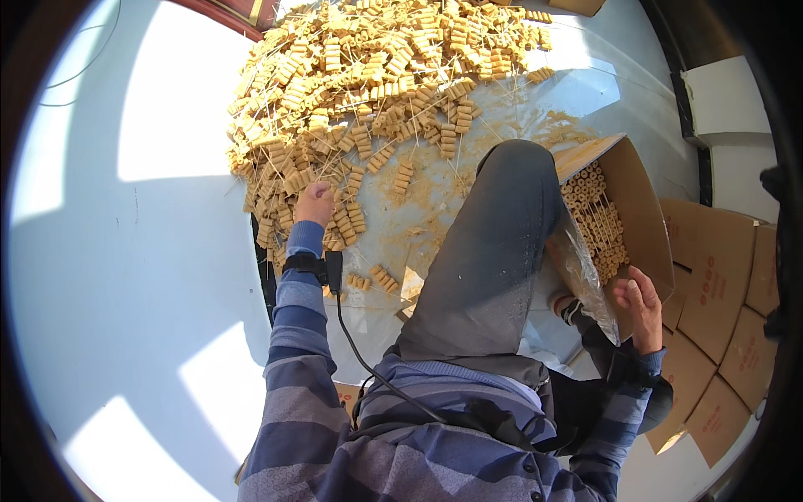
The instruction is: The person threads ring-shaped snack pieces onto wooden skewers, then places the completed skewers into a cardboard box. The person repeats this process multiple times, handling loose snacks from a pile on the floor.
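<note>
A large heap of tan ridged cylinders on thin sticks [360, 79] spreads over the plastic-covered surface. My left hand [316, 203] is at its near left edge, fingers curled closed among the pieces; what they grip is hidden. To the right of my raised knee, an open cardboard box [642, 205] lies tilted. Packed inside it are rows of the same ridged pieces [592, 209], round ends showing. A clear plastic liner [579, 268] hangs out over its near side. My right hand [641, 305] is by the box's near corner, its fingers loosely bent and apart, with nothing visible in them.
Several loose ridged pieces [383, 279] lie between my left forearm and my leg. Tan crumbs [435, 201] are scattered on the sheet. Brown cartons [711, 276] cover the right side. A black cable [360, 356] runs from the device on my left wrist across my front.
</note>
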### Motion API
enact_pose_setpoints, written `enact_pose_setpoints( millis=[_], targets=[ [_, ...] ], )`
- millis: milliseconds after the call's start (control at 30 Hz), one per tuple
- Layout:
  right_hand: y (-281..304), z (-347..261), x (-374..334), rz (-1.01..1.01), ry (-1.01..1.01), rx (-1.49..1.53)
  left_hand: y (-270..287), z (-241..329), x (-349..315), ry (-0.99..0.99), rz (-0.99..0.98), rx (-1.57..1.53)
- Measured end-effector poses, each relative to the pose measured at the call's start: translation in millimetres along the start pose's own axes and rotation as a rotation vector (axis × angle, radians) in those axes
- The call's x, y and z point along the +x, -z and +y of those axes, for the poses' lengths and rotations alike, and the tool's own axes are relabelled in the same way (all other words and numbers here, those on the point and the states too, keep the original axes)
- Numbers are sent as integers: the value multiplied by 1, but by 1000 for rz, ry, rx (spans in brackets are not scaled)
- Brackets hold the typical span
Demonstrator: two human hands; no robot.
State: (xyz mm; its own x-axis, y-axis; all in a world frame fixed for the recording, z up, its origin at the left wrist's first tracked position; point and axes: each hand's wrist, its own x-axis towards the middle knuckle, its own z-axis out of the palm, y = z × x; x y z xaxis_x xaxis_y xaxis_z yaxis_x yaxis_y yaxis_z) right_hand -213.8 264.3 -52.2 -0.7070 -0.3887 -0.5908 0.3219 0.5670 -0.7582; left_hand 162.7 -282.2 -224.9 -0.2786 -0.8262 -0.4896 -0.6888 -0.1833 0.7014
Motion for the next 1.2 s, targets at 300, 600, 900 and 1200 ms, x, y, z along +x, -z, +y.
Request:
enact_pose_setpoints(
  millis=[300, 600, 900, 1200],
  targets=[
    [-50, -36, -1, -115, 96, -211, 75, -124, -39, 290, 337, -228],
    [-66, -43, -2, -120, 133, -293, 79, 2, 65, 21, 487, 256],
    [-70, -32, -20, -106, -10, -314, -20, 20, 58, 52, -37, 921],
    [-76, -38, -23, -30, -82, -327, -33, 6, 119, 117, -91, 1177]
  ],
)
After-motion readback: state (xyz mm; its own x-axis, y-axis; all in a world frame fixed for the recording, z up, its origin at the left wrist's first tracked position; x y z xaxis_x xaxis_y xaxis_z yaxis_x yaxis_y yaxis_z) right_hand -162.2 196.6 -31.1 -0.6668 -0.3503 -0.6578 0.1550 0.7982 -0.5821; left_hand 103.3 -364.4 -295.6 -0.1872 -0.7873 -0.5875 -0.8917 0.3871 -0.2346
